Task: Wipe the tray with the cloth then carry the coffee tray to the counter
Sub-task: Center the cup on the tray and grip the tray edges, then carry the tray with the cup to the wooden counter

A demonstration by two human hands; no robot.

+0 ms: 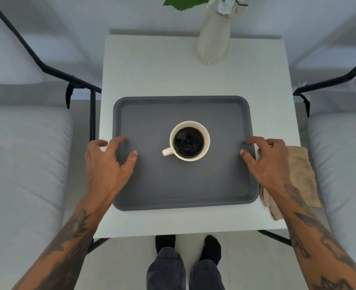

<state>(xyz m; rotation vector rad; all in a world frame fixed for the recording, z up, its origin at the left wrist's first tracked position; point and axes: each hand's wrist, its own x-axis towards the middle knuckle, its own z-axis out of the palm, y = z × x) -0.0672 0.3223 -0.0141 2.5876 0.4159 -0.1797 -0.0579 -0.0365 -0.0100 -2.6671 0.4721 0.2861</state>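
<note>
I look down and I count two grey cushioned seats, one (22, 164) at 9 o'clock and one (344, 164) at 3 o'clock, each with a black metal frame. Between them stands one white square table (152, 65). On the near half of the table lies one dark grey tray (183, 185) with a raised rim and rounded corners. It sits flat, near the front edge of the table.

I see two bare forearms with tattoos, and below, at 6 o'clock, two legs in dark jeans with black socks. My left hand (108, 162) is over the tray's left rim, at 9 o'clock of the tray; the fingers are spread apart, the thumb over the tray floor and the other fingers over the rim. My right hand (265, 158) is at 3 o'clock over the right rim, spread in the same way. Neither hand is clamped on the rim.

One beige cloth (302, 176) lies crumpled on the table just beside the tray's right edge, partly under my right wrist.

One white vase (213, 38) with green leaves stands at 12 o'clock, well apart from the tray.

One white cup (190, 140) of black coffee stands in the middle of the tray, handle toward 8 o'clock.
</note>
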